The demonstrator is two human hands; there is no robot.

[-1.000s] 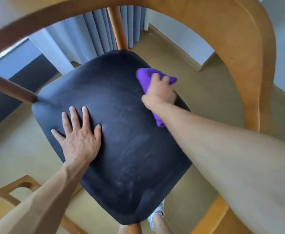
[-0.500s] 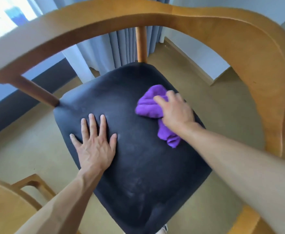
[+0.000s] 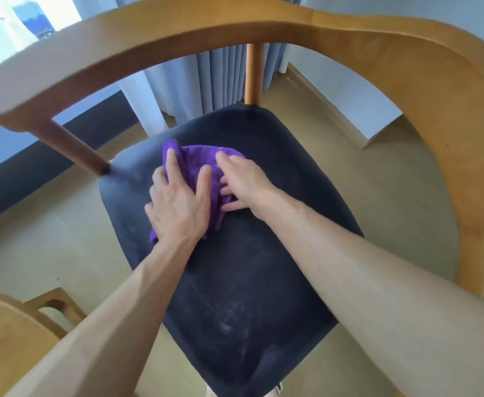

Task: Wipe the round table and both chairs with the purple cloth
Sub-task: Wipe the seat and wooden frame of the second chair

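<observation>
Crumpled purple cloth (image 3: 199,164) sits on the dark padded seat (image 3: 243,282) of the curved-back wooden chair (image 3: 450,116), toward the seat's far-left part. Left hand (image 3: 177,204) lies flat on the cloth, fingers straight and spread. Right hand (image 3: 242,181) rests on the cloth's right side, fingers bent into the fabric, bunching it. Blue-grey curtains (image 3: 215,78) hang behind the chair.
</observation>
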